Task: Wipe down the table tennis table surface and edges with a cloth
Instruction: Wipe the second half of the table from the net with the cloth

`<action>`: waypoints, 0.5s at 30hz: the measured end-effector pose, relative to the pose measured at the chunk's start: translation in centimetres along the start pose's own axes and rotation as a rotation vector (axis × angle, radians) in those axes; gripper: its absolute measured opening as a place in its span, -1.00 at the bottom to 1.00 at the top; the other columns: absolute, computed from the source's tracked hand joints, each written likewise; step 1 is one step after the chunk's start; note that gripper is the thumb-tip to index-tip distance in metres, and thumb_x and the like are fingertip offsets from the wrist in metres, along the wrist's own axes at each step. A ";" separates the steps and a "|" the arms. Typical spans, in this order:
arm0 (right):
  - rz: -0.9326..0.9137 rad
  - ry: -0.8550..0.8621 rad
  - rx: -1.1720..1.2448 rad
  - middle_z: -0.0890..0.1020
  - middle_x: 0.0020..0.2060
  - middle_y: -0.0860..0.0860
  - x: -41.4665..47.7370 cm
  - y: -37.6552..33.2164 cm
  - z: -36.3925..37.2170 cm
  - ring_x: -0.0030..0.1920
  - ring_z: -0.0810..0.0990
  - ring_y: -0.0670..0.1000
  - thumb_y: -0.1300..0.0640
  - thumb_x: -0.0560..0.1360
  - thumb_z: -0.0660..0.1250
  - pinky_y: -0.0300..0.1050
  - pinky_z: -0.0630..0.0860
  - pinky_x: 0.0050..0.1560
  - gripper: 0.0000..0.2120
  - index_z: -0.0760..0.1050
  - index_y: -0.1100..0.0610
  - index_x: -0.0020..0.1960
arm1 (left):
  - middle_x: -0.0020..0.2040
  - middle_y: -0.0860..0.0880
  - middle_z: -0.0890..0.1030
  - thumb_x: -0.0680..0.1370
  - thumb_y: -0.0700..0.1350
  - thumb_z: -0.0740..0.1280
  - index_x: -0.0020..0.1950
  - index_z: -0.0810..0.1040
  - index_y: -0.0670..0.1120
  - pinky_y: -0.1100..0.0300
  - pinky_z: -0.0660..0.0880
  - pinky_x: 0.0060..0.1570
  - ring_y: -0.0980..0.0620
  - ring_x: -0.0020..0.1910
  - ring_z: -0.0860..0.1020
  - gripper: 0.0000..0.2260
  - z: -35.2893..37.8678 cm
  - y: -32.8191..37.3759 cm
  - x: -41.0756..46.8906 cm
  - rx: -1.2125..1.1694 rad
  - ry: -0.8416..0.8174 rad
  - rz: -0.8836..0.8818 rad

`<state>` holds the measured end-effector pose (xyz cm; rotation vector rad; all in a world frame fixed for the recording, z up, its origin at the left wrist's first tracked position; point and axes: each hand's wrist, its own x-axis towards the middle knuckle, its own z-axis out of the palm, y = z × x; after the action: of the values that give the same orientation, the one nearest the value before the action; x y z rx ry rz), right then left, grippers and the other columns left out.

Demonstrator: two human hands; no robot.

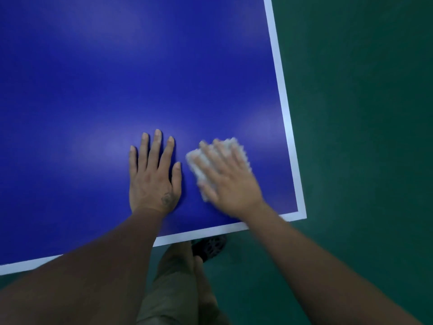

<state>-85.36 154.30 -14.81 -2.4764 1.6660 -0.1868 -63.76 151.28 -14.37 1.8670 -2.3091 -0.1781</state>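
The blue table tennis table [117,78] fills most of the view, with a white line along its right edge and near edge. My left hand [154,177] lies flat on the blue surface near the front edge, fingers straight and spread. To its right, my right hand [229,181] presses flat on a folded white cloth [199,170] against the table, close to the near right corner. The right hand and the cloth are blurred by motion. Most of the cloth is hidden under the hand.
Green floor [363,137] lies to the right of the table and below its near edge. My leg in khaki trousers [173,282] and a dark shoe [208,247] stand just under the front edge.
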 end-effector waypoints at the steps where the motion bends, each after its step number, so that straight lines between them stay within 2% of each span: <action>1: 0.079 0.027 -0.050 0.22 0.72 0.11 1.0 2.5 -0.4 0.71 0.18 0.25 -0.11 0.78 0.07 0.41 0.06 0.67 -0.45 0.20 -0.01 0.74 | 0.75 -0.11 0.17 0.76 0.07 0.10 0.73 0.24 -0.06 -0.27 0.01 0.69 -0.17 0.75 0.04 -0.46 0.0 0.0 0.0 0.005 -0.002 -0.001; 3: 0.485 0.072 -0.091 0.18 0.73 0.14 2.9 7.6 -1.8 0.71 0.15 0.28 -0.12 0.78 -0.02 0.41 0.03 0.67 -0.44 0.16 0.00 0.75 | 0.76 -0.09 0.14 0.76 0.08 0.08 0.74 0.22 -0.05 -0.27 0.00 0.69 -0.16 0.76 0.01 -0.46 0.2 -0.1 0.0 0.018 -0.011 -0.001; 5: 0.933 0.107 0.002 0.07 0.75 0.15 4.4 9.7 -3.1 0.74 0.04 0.28 -0.19 0.77 -0.10 0.39 -0.04 0.68 -0.39 0.03 -0.02 0.77 | 0.76 -0.08 0.12 0.76 0.09 0.06 0.75 0.20 -0.04 -0.27 0.00 0.69 -0.14 0.76 -0.02 -0.45 0.2 -0.1 0.0 0.015 -0.019 0.001; 6: 1.026 0.124 0.004 0.05 0.75 0.17 4.9 8.9 -3.1 0.74 0.01 0.29 -0.20 0.76 -0.12 0.39 -0.05 0.69 -0.37 0.00 -0.01 0.78 | 0.76 -0.08 0.12 0.76 0.09 0.06 0.75 0.20 -0.05 -0.28 0.00 0.69 -0.14 0.76 -0.02 -0.45 0.1 -0.1 0.1 0.013 -0.021 0.001; 7: 1.006 0.129 -0.032 0.05 0.75 0.19 5.2 7.4 -2.9 0.74 0.02 0.30 -0.19 0.77 -0.13 0.39 -0.05 0.68 -0.37 -0.01 0.01 0.78 | 0.76 -0.08 0.12 0.75 0.09 0.07 0.74 0.21 -0.05 -0.28 0.01 0.69 -0.14 0.76 -0.01 -0.45 0.0 -0.1 0.3 0.009 -0.021 -0.001; 8: 0.894 0.118 -0.050 0.06 0.75 0.19 5.2 5.5 -2.5 0.73 0.02 0.30 -0.17 0.78 -0.11 0.40 -0.05 0.68 -0.38 0.00 0.03 0.78 | 0.76 -0.08 0.14 0.75 0.08 0.08 0.74 0.22 -0.05 -0.28 0.03 0.69 -0.14 0.76 0.00 -0.45 -0.1 0.0 0.3 0.005 -0.020 -0.006; 10: 0.508 0.042 -0.004 0.06 0.75 0.14 4.7 1.9 -1.5 0.75 0.00 0.26 -0.17 0.78 -0.03 0.39 -0.03 0.69 -0.39 0.04 0.02 0.78 | 0.74 -0.09 0.19 0.74 0.07 0.13 0.72 0.28 -0.06 -0.27 0.05 0.69 -0.15 0.75 0.05 -0.45 -0.4 0.1 0.2 0.002 -0.013 -0.023; 12: 0.170 -0.010 0.017 0.10 0.75 0.08 4.3 1.5 -0.8 0.75 0.01 0.21 -0.17 0.78 0.07 0.38 0.03 0.68 -0.39 0.09 -0.02 0.77 | 0.68 -0.14 0.33 0.72 0.06 0.21 0.65 0.40 -0.09 -0.25 0.13 0.66 -0.21 0.71 0.19 -0.49 -0.7 0.2 0.4 -0.004 0.007 -0.030; 14: 0.049 0.001 -0.002 0.18 0.73 0.06 5.9 4.7 -1.1 0.74 0.10 0.21 -0.15 0.78 0.10 0.39 0.04 0.68 -0.43 0.18 -0.04 0.75 | 0.47 -0.21 0.53 0.69 0.03 0.28 0.46 0.56 -0.13 -0.24 0.34 0.51 -0.33 0.51 0.46 -0.60 -0.8 0.2 2.6 -0.022 0.069 -0.045; 15: 0.092 0.018 -0.039 0.21 0.73 0.07 7.1 6.6 -1.5 0.72 0.14 0.23 -0.14 0.78 0.09 0.40 0.04 0.68 -0.45 0.21 -0.04 0.74 | 0.35 -0.22 0.57 0.68 0.02 0.30 0.38 0.59 -0.15 -0.23 0.40 0.41 -0.35 0.37 0.53 -0.65 -0.9 0.1 4.5 -0.031 0.097 -0.063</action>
<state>-88.98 145.13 -14.52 -2.4263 1.8031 -0.1673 -64.62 146.93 -13.20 1.8907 -2.1742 -0.1282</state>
